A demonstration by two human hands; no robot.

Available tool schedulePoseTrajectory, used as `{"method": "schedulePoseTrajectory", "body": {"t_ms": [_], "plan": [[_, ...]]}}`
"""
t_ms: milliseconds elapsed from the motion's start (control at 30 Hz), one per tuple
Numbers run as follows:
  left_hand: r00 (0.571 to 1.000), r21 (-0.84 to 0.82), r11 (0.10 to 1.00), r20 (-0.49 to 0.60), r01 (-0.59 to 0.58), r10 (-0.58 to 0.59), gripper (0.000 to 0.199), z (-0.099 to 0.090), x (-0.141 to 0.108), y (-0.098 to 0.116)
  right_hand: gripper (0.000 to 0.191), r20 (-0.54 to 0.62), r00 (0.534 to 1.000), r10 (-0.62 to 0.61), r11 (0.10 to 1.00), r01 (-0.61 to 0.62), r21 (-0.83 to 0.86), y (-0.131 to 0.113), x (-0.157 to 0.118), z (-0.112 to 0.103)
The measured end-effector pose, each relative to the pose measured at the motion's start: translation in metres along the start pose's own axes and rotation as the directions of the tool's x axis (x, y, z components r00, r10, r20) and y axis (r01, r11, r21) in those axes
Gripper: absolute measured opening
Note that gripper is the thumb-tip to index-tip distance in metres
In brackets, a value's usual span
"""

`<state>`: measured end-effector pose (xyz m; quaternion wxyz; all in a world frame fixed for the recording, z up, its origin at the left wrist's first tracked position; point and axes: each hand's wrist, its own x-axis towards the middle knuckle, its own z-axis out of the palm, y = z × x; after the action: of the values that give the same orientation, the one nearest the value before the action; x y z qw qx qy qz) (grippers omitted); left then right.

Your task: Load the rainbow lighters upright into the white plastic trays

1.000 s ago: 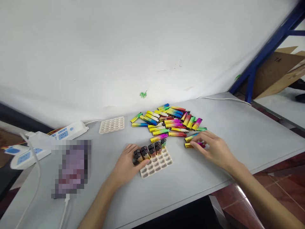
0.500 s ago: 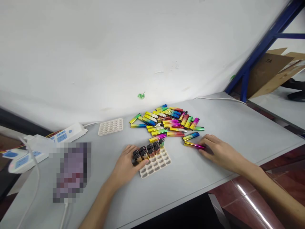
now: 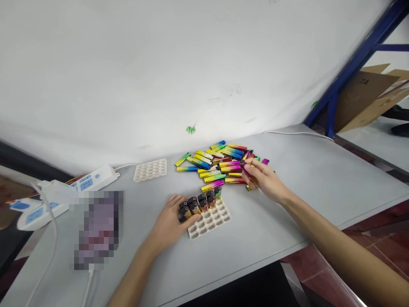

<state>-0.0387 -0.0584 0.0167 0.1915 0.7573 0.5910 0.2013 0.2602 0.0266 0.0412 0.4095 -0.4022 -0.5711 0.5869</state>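
A white tray (image 3: 209, 222) with oval holes lies on the grey table, several black-topped lighters (image 3: 203, 202) upright in its back rows. My left hand (image 3: 172, 219) is wrapped round the tray's left end and the lighters there. Behind the tray is a loose pile of shiny lighters (image 3: 220, 164) in yellow, blue, pink, green and red. My right hand (image 3: 260, 177) is raised over the pile's right side, fingers closed on a dark pink and yellow lighter (image 3: 245, 167), black top up and tilted.
A second white tray (image 3: 150, 170) lies at the back left. Power strips (image 3: 86, 183) and a pixelated object (image 3: 99, 230) with a white cable are at the left. Cardboard boxes (image 3: 367, 98) stand beyond the blue frame (image 3: 332, 106) at the right.
My right hand has lifted the pink and yellow lighter off the table and moved left and back, over the pile. My left hand has kept its place at the tray.
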Motion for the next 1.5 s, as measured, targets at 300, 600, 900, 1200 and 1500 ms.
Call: {"method": "schedulePoseTrajectory", "body": {"t_ms": [300, 600, 900, 1200, 1500], "plan": [[1.000, -0.006, 1.000, 0.012, 0.003, -0.003, 0.024, 0.000, -0.001, -0.003, 0.035, -0.047, 0.988, -0.150, 0.980, 0.142, -0.137, 0.010, 0.012, 0.027], [1.000, -0.016, 1.000, 0.004, 0.002, -0.002, 0.025, -0.001, -0.001, -0.001, 0.032, -0.015, 1.000, -0.016, 0.987, 0.018, 0.157, 0.013, 0.004, 0.025], [1.000, -0.019, 1.000, 0.019, 0.016, -0.016, 0.025, -0.001, 0.000, 0.001, 0.060, -0.067, 0.995, 0.072, 0.959, -0.051, 0.279, 0.015, 0.006, 0.025], [1.000, -0.020, 1.000, 0.015, 0.018, -0.018, 0.023, -0.001, 0.000, 0.001, 0.046, -0.072, 0.980, 0.183, 0.890, -0.134, 0.437, 0.019, 0.006, 0.021], [1.000, -0.008, 1.000, 0.015, 0.010, -0.010, 0.023, -0.001, 0.000, 0.000, 0.049, -0.062, 0.982, 0.181, 0.886, -0.135, 0.444, 0.017, 0.007, 0.022]]}}
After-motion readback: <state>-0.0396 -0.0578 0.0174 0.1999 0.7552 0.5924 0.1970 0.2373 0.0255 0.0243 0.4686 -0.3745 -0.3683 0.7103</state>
